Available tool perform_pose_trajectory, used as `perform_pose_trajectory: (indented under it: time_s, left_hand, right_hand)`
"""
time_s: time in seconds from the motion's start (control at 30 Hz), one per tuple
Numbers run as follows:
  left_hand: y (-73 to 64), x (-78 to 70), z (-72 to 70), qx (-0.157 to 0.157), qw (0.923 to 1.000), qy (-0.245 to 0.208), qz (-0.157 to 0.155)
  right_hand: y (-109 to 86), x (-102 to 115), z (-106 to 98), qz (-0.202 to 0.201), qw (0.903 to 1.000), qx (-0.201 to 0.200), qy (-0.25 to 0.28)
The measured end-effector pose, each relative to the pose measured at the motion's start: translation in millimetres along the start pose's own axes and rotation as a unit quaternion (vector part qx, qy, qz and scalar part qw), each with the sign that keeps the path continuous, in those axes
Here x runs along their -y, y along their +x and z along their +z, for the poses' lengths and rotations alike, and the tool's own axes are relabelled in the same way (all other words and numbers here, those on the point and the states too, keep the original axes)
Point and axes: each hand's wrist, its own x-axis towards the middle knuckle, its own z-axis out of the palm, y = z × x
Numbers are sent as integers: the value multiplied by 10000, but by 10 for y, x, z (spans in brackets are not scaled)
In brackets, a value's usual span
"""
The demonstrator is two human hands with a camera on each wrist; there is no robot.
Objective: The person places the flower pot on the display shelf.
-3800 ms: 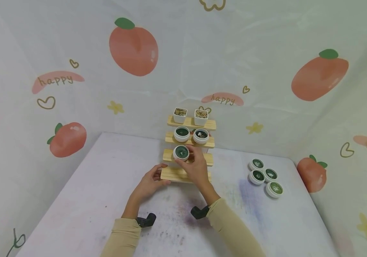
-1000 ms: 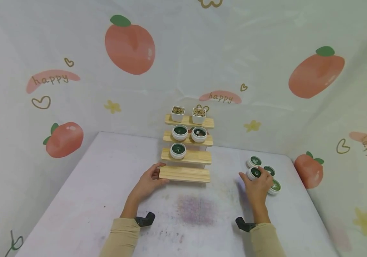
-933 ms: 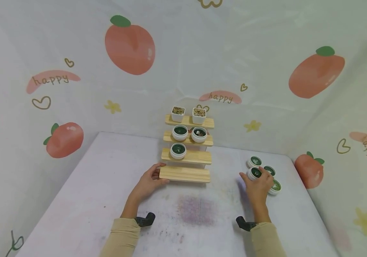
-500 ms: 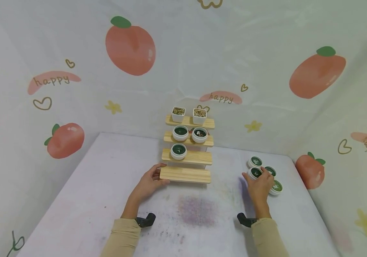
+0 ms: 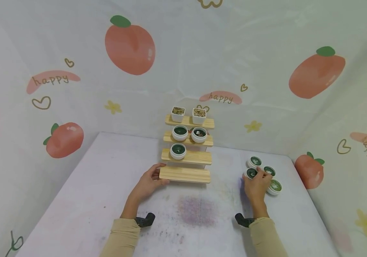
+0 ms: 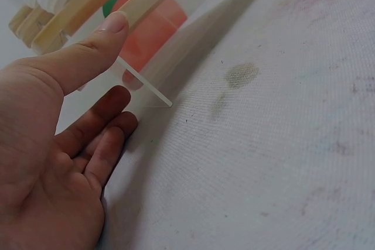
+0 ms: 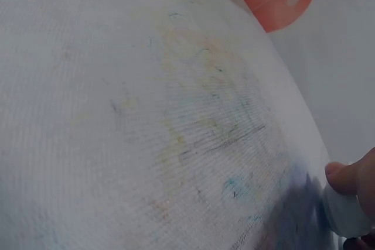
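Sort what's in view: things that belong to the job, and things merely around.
Likely the job: wooden stand gripped by left hand; round pot pinched by right hand; other round pots; square pots.
Merely around: printed backdrop; stained table; black wrist devices.

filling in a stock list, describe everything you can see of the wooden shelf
The shelf stands upright on the table: four pale, grained boards, seemingly wood, stepping up toward the back, with a clear side panel, possibly plastic. Two square pots sit on the top board, two round pots on the second, one on the third. The left hand holds the bottom board's left end.
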Motion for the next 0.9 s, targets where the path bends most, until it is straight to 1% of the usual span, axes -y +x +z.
perform_pose_trajectory:
  time_s: [0.13, 0.33, 0.43, 0.53, 0.67, 0.77, 0.9]
  left_hand:
    - [11, 25, -7, -57, 10000, 9, 11]
    - [13, 26, -2, -41, 10000, -11, 15]
    - [15, 26, 2, -9, 10000, -2, 3]
    - [14, 28, -2, -17, 10000, -5, -20]
    - [17, 27, -3, -15, 10000, -10, -2]
    - [15, 18, -3, -4, 10000, -8, -12]
    - [6, 3, -2, -51, 10000, -1, -56]
  right_hand:
    - [-6, 4, 1, -42, 10000, 56, -60]
    - [-27, 33, -33, 195, 9997, 147, 15]
    - [-35, 58, -34, 211, 9996, 144, 88]
    - [-42, 107, -23, 103, 9996, 188, 206]
    - [-38, 199, 2, -123, 9982, 305, 496]
    - [-40, 296, 22, -265, 9962, 365, 741]
    - [-63, 468, 34, -564, 9926, 414, 994]
